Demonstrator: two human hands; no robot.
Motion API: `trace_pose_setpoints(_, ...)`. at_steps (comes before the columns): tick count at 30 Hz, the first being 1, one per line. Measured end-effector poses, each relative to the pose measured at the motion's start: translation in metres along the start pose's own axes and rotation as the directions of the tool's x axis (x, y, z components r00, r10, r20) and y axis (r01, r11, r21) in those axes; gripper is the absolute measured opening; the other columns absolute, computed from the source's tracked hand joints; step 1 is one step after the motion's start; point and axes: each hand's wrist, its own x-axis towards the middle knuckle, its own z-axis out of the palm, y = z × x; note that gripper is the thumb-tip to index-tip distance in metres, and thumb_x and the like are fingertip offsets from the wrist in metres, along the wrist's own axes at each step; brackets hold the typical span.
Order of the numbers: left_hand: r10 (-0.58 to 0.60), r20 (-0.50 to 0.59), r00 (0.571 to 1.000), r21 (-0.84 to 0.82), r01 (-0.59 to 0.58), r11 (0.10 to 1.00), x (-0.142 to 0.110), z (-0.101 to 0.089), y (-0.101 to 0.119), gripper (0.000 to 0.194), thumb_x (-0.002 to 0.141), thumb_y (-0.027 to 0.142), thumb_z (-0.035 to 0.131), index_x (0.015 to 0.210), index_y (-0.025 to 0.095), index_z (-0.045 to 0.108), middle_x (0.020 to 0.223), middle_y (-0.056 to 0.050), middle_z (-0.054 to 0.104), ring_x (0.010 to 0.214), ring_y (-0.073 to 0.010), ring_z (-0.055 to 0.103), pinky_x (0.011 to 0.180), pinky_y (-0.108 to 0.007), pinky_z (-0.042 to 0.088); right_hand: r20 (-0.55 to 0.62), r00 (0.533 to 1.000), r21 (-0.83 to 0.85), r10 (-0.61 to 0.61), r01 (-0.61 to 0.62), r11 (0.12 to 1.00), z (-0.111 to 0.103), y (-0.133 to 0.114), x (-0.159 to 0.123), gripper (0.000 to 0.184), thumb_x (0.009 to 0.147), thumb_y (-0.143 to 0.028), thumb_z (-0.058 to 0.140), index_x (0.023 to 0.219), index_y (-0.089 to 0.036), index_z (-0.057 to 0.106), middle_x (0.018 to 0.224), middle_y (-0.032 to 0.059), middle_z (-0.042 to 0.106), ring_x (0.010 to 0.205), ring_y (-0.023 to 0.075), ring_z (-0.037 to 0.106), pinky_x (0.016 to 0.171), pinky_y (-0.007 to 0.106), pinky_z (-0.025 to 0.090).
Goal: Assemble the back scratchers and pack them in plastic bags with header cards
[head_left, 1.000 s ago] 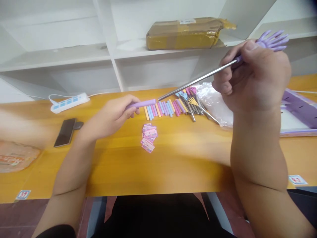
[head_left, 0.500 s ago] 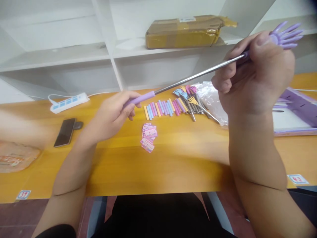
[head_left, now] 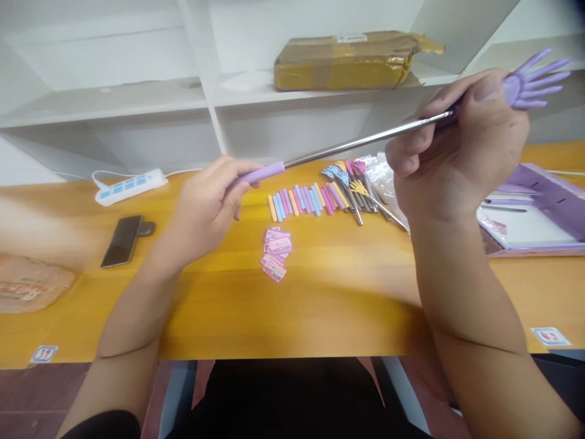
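A long back scratcher (head_left: 365, 142) with a thin metal rod is stretched between my two hands above the table. My left hand (head_left: 208, 198) is closed around its purple sleeve-like handle (head_left: 261, 175) at the lower end. Higher up at the right, my right hand (head_left: 461, 137) grips the other end, just below the purple hand-shaped head (head_left: 525, 85). Beneath the rod lies a row of loose coloured sleeves (head_left: 306, 200) in yellow, blue, pink and purple. Next to them is a pile of other back scratchers (head_left: 359, 186) with blue, yellow and pink heads.
Pink printed cards (head_left: 276, 251) lie on the wooden table (head_left: 320, 323). At left are a phone (head_left: 121, 242), a power strip (head_left: 131, 188) and an orange package (head_left: 31, 283). A purple-sided box (head_left: 543, 247) stands at right. Behind, a taped carton (head_left: 342, 64) rests on a white shelf.
My right hand has come slightly left and down, so the rod slopes a little less. Both hands keep hold of the back scratcher. The view has shifted slightly.
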Motion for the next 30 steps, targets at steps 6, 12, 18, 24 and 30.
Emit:
trace_pose_setpoints(6,-0.009,-0.009,1.0,0.014,0.009,1.0,0.0,0.0,0.004,0.037,0.125,0.033,0.048,0.148,0.029,0.078,0.123,-0.009,0.082,0.101,-0.0223,0.077,0.099,-0.041,0.067,0.002,1.0,0.048,-0.004,0.004,0.999,0.003,0.001,-0.001,0.056,0.074,-0.062,0.107,0.07,-0.023,0.067,0.06,-0.0069,0.05,0.037,0.0064,0.039,0.032,0.027,0.025)
trace_pose_setpoints(12,0.029,-0.004,1.0,0.014,-0.029,0.999,0.0,0.0,0.01,0.04,0.125,0.026,0.048,0.151,0.027,0.079,0.127,-0.009,0.083,0.109,-0.0236,0.079,0.106,-0.041,0.066,0.046,0.996,0.034,-0.073,0.072,0.997,-0.001,0.007,-0.001,0.052,0.093,-0.056,0.096,0.073,-0.021,0.063,0.063,-0.0057,0.043,0.041,0.0047,0.035,0.036,0.023,0.027)
trace_pose_setpoints(18,0.063,0.01,0.998,0.038,-0.063,0.997,0.0,0.0,0.009,0.042,0.124,0.024,0.049,0.152,0.028,0.08,0.128,-0.009,0.084,0.117,-0.0244,0.078,0.111,-0.042,0.065,0.112,0.993,0.044,-0.044,0.039,0.998,0.001,0.002,0.0,0.061,0.084,-0.063,0.099,0.068,-0.023,0.057,0.062,-0.005,0.038,0.044,0.0059,0.027,0.034,0.024,0.023)
trace_pose_setpoints(24,0.048,0.016,0.999,0.057,-0.049,0.997,-0.002,0.0,0.013,0.046,0.125,0.025,0.046,0.156,0.029,0.079,0.129,-0.009,0.084,0.118,-0.0242,0.078,0.115,-0.042,0.063,0.086,0.994,0.09,-0.069,0.061,0.994,0.005,0.004,-0.001,0.054,0.089,-0.053,0.095,0.066,-0.021,0.058,0.06,-0.0042,0.034,0.043,0.0053,0.02,0.035,0.025,0.015)
trace_pose_setpoints(30,0.022,0.032,0.999,0.07,-0.024,0.997,-0.003,0.002,0.014,0.048,0.125,0.026,0.043,0.158,0.03,0.078,0.13,-0.008,0.083,0.121,-0.0247,0.078,0.116,-0.043,0.063,0.096,0.993,0.039,-0.066,0.062,0.997,0.004,0.005,-0.001,0.057,0.089,-0.057,0.093,0.065,-0.022,0.054,0.061,-0.0028,0.033,0.043,0.0079,0.019,0.037,0.029,0.013)
